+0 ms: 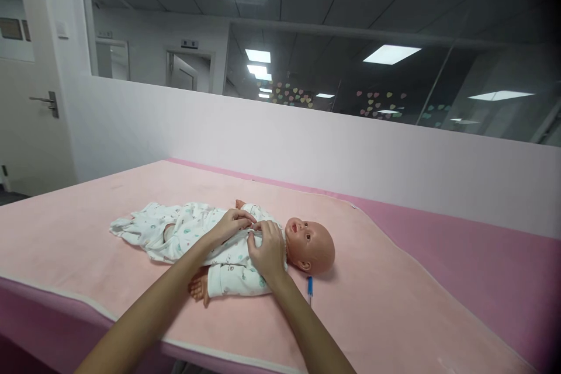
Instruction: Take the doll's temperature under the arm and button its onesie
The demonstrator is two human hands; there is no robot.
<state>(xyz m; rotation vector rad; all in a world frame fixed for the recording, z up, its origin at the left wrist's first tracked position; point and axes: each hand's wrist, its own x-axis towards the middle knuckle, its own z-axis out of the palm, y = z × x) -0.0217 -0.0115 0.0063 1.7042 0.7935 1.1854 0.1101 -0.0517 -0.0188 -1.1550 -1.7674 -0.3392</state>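
A baby doll lies on its back on a pink mat, head to the right. It wears a white patterned sleepsuit. My left hand rests on the doll's chest, fingers curled and pinching the sleepsuit's front edge. My right hand is beside it near the collar, fingers closed on the same fabric. The two hands almost touch at the neckline. One doll hand pokes out of the near sleeve.
A blue pen lies on the mat just below the doll's head. A pale partition wall runs behind the table, with glass above it. A door with a handle stands at the far left.
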